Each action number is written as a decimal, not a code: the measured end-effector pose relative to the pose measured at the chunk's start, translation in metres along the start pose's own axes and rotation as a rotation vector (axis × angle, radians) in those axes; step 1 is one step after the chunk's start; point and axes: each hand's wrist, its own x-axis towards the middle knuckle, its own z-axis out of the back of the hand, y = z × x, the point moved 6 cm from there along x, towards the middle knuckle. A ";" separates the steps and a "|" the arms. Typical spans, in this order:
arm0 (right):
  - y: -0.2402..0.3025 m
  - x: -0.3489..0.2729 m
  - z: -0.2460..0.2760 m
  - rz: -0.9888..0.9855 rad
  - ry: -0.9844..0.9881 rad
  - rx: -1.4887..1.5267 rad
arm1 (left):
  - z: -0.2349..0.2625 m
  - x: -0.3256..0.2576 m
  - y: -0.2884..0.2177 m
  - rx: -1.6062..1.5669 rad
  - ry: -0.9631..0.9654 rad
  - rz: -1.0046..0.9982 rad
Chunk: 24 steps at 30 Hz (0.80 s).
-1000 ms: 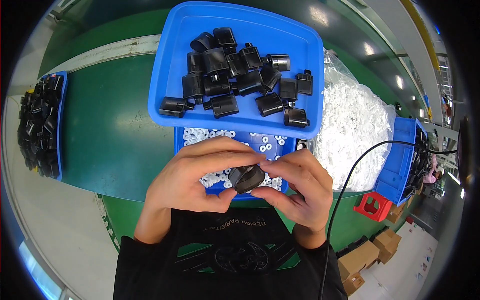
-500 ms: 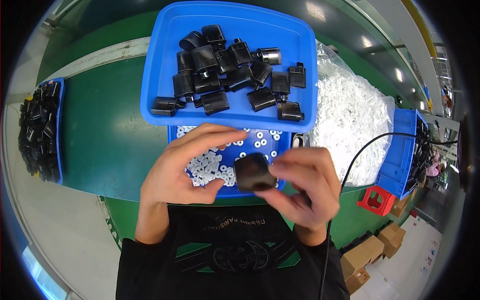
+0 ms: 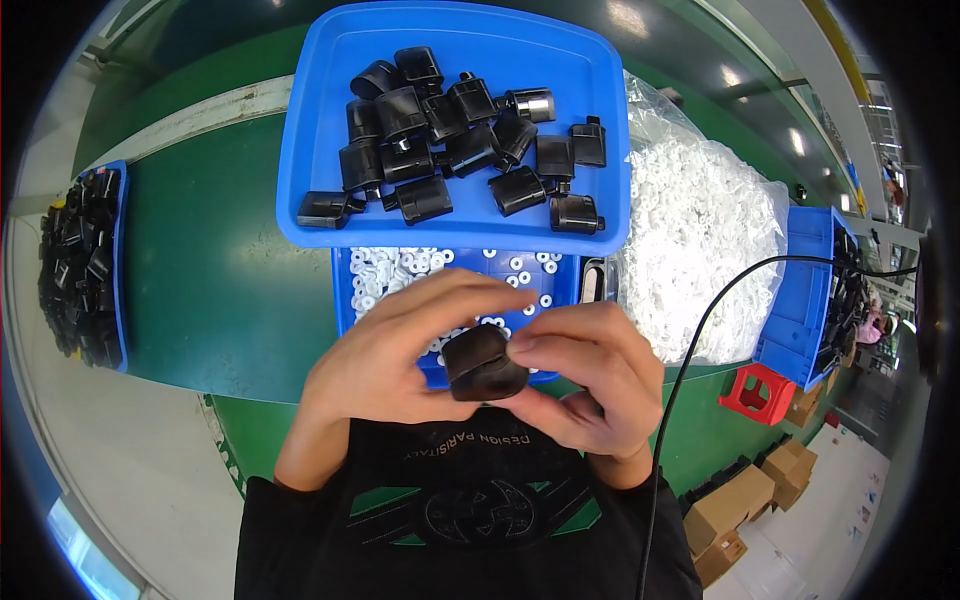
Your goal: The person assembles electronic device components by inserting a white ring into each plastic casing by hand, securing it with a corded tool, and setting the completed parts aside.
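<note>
Between my hands, over the lower blue tray, is a glossy black plastic housing with rounded corners and a seam across its face. My right hand pinches its right side between thumb and fingers. My left hand curves round its left side, fingers apart, index stretched out above it. The left thumb tip goes behind the housing, so I cannot tell whether it presses on it. Small white washers lie in the lower tray, heaped at the left and scattered at the right, partly hidden by my hands.
Beyond stands a larger blue tray with several similar black housings. To the right lie a clear bag of white pieces, a blue crate and a red stool. A black cable hangs at the right. More black parts fill a tray far left.
My right hand has brought the black housing left and slightly down, into the curve of my left hand. The left hand has moved right, its thumb now behind the housing.
</note>
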 end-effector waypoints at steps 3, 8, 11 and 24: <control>0.004 0.004 0.001 -0.006 0.023 0.056 | -0.009 -0.005 0.006 -0.028 0.133 0.094; 0.017 0.002 0.030 0.101 -0.304 1.004 | -0.013 -0.003 0.003 -0.097 0.025 0.015; 0.029 0.021 0.038 0.404 -0.447 1.408 | -0.015 0.000 0.002 -0.087 0.073 0.037; 0.036 0.027 0.010 -0.097 -0.305 1.013 | -0.018 0.003 -0.020 0.021 0.063 0.113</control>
